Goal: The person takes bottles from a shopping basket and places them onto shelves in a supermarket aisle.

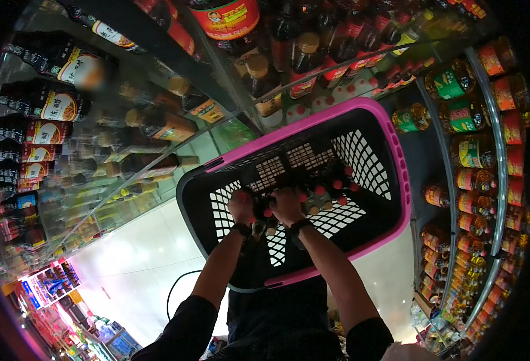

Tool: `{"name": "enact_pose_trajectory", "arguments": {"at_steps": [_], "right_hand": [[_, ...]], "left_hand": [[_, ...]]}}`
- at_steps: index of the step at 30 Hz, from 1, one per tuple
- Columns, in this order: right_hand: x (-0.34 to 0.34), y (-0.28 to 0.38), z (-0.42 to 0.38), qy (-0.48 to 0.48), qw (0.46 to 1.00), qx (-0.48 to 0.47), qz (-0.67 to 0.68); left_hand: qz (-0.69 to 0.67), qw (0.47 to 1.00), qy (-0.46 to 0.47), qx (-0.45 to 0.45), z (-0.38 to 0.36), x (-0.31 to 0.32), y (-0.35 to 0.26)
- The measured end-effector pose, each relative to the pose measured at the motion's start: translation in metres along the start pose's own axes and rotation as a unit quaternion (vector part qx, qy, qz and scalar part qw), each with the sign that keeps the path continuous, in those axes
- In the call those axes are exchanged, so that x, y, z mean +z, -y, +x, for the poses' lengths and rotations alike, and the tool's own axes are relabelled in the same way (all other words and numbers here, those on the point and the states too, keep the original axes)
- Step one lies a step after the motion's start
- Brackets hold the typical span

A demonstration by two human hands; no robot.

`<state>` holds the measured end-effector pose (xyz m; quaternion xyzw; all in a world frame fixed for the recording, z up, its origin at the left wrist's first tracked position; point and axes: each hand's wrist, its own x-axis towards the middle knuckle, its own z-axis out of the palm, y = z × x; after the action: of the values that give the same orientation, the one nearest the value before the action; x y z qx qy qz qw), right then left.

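Observation:
Both hands reach down into a black plastic basket (208,240) with a pink rim. My left hand (241,206) is closed on a bottle near the basket's left end; a bit of red shows at its fingers. To its right, my right hand (287,206) is closed round the top of a dark bottle, most of which is hidden. Between the hands a red bottle cap (268,212) shows, with tan-capped bottles (271,230) just below. More bottles with red caps (337,184) and pale caps stand grouped right of my right hand.
Glass shelves at the left hold dark vinegar bottles (54,107). Sauce bottles (259,66) stand on the shelf beyond the basket. Curved shelves at the right carry cooking-oil bottles (470,150) behind a metal rail (500,174). White floor (138,253) shows at the lower left.

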<state>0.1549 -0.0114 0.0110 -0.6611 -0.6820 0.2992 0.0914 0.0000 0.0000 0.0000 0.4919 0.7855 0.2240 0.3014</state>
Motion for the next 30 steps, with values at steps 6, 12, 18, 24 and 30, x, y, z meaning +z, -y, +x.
{"name": "enact_pose_trajectory", "arguments": {"at_steps": [6, 12, 18, 24, 30], "right_hand": [[0.02, -0.007, 0.003, -0.097, 0.991, -0.028, 0.084], [0.01, -0.002, -0.001, -0.101, 0.99, -0.063, 0.081], [0.003, -0.003, 0.002, -0.033, 0.985, -0.003, 0.171], [0.004, -0.003, -0.005, -0.092, 0.989, -0.008, 0.117], [-0.006, -0.004, -0.015, -0.05, 0.991, 0.03, 0.122]], "left_hand": [[0.002, 1.0, -0.021, -0.02, 0.003, 0.005, 0.009], [0.094, 0.994, 0.006, -0.046, 0.009, 0.026, 0.052], [0.076, 0.991, -0.059, -0.096, 0.005, 0.028, 0.035], [0.045, 0.987, -0.012, -0.157, -0.002, 0.017, 0.02], [0.123, 0.982, 0.076, -0.118, -0.003, -0.001, 0.007]]}}
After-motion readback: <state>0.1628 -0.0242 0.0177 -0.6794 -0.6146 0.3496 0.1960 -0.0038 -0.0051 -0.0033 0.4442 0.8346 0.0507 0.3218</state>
